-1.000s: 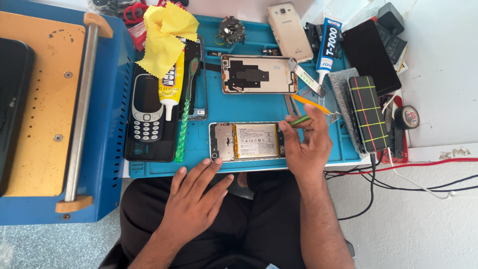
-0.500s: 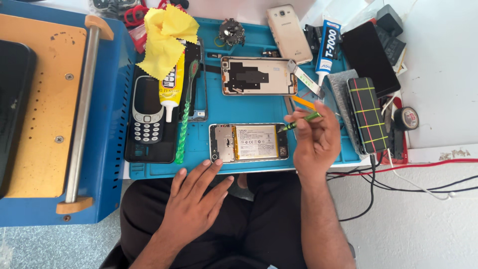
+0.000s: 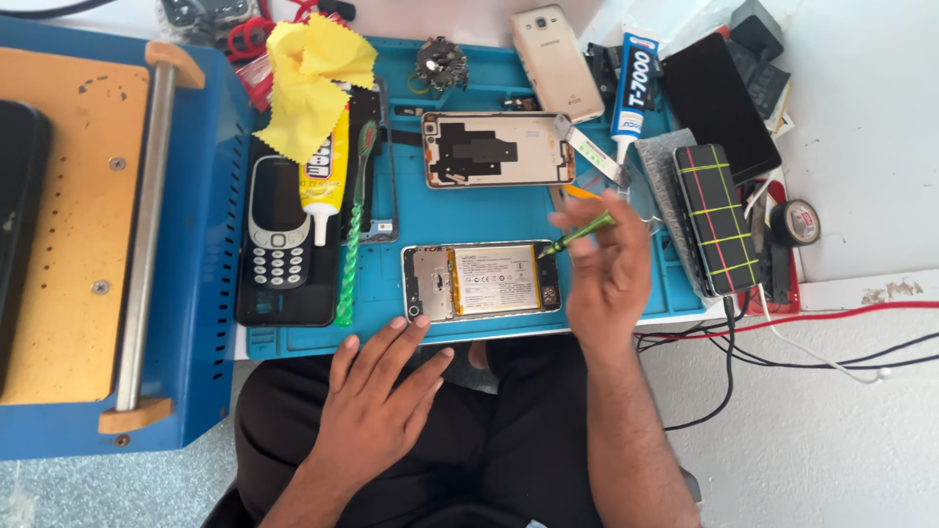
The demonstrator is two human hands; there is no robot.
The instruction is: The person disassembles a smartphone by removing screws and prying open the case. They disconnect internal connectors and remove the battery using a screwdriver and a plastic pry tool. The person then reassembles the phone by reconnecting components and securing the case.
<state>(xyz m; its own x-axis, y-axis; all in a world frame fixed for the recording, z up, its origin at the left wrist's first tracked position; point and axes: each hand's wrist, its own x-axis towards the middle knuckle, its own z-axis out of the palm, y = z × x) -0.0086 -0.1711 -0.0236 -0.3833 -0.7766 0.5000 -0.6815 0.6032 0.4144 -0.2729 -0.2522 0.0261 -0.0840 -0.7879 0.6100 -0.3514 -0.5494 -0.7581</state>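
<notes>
On the blue work mat (image 3: pixel 509 210), near its front edge, lies the opened phone (image 3: pixel 481 281), back cover off, its battery and a grey metal plate exposed.

Right hand (image 3: pixel 608 279): at the opened phone's right end, its grip closed on a green-handled screwdriver (image 3: pixel 577 235), the tip angled down to the phone's upper right corner.

Left hand (image 3: pixel 377 401): in front of the opened phone, off the mat and over the lap, fingers spread and holding nothing; the fingertips (image 3: pixel 397 324) reach the mat's front edge just below the phone's left end.

Behind the opened phone: a removed back cover (image 3: pixel 499 149), inner side up, with black patches on it. Further behind: a gold phone (image 3: pixel 556 61) face down, and a small round metal part (image 3: pixel 440 61).

Right of the opened phone: a white-and-blue glue tube (image 3: pixel 631 93), a dark case with a red and yellow grid (image 3: pixel 716 217), a black slab phone (image 3: pixel 719 103), a roll of black tape (image 3: pixel 794 223), and red and black cables (image 3: pixel 831 323) on the white counter (image 3: pixel 861 430).

Left of the opened phone: a green twisted tool (image 3: pixel 352 235), an empty phone frame (image 3: pixel 377 161), a yellow glue tube (image 3: pixel 325 181), a grey keypad phone (image 3: pixel 276 235) on a black slab, and a crumpled yellow cloth (image 3: pixel 308 83). Further left: a blue machine (image 3: pixel 210 196) with an orange plate and a metal bar.
</notes>
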